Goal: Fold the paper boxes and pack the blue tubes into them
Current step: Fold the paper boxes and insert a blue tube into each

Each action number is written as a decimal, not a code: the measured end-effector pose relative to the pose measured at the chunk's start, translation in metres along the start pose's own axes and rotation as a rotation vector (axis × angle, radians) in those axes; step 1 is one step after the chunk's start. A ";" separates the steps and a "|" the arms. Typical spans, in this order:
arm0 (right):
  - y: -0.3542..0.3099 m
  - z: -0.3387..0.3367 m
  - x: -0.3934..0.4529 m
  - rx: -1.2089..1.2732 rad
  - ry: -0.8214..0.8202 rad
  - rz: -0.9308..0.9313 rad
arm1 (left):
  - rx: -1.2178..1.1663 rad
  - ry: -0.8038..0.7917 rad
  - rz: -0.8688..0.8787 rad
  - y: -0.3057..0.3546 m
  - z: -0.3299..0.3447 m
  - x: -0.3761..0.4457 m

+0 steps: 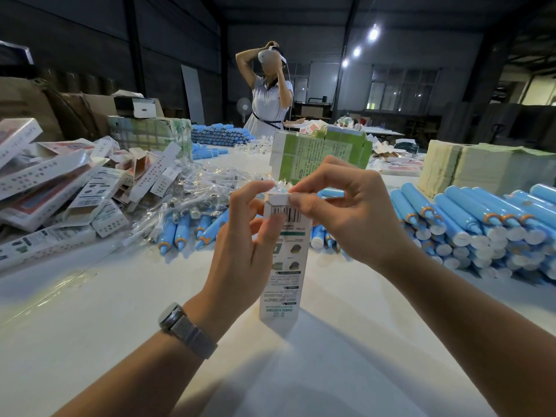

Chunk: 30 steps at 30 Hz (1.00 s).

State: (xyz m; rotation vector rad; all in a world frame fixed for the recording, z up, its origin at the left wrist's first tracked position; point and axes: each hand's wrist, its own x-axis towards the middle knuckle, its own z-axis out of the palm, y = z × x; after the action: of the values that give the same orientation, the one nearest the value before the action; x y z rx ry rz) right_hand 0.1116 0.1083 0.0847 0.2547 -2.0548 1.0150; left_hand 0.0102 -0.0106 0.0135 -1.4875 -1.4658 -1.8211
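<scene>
Nearest us, a wristwatch (188, 329) with a grey mesh band on the left forearm, over the white table (90, 311). Both our hands are up at centre frame on one upright paper box (282, 266), white with a barcode near its top and green print lower down; its bottom end stands on or just above the table, we cannot tell which. Left hand (240, 242) grips the box's upper part from the left, fingers curled round it, thumb near the top. Right hand (352, 212) pinches the small white top flap (278, 199) between thumb and forefinger. A bit of clear crinkled plastic pokes out at the box top.

Stack of blue tubes (487, 224) with white caps to the right, well apart from the box. More blue tubes (192, 230) lie loose just behind our left hand, mixed with clear plastic wrappers (195, 188). Heap of flat and folded boxes (60, 188) at far left. Green printed carton (319, 152) behind our hands. Pale stacked sheets (451, 167) at right rear. Another person (270, 94) stands across the table, both hands raised to a headset.
</scene>
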 end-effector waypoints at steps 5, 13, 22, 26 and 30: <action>-0.006 -0.005 0.004 -0.110 -0.057 -0.048 | 0.019 -0.021 0.021 -0.002 -0.002 0.000; -0.012 -0.010 0.007 -0.288 -0.078 -0.133 | 0.047 -0.030 0.065 -0.002 -0.003 0.002; -0.023 -0.010 0.010 -0.479 -0.150 -0.199 | 0.103 -0.035 0.092 -0.002 -0.006 0.002; -0.016 -0.010 0.008 -0.302 -0.157 -0.136 | 0.126 -0.015 0.100 -0.001 -0.005 0.002; -0.004 -0.011 0.006 -0.098 -0.154 -0.045 | 0.100 -0.004 0.074 0.000 -0.004 0.002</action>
State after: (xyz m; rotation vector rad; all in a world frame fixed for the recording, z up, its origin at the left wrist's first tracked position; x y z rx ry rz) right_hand 0.1157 0.1145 0.0949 0.3358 -2.2204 0.8886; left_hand 0.0073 -0.0137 0.0152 -1.4777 -1.4611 -1.6777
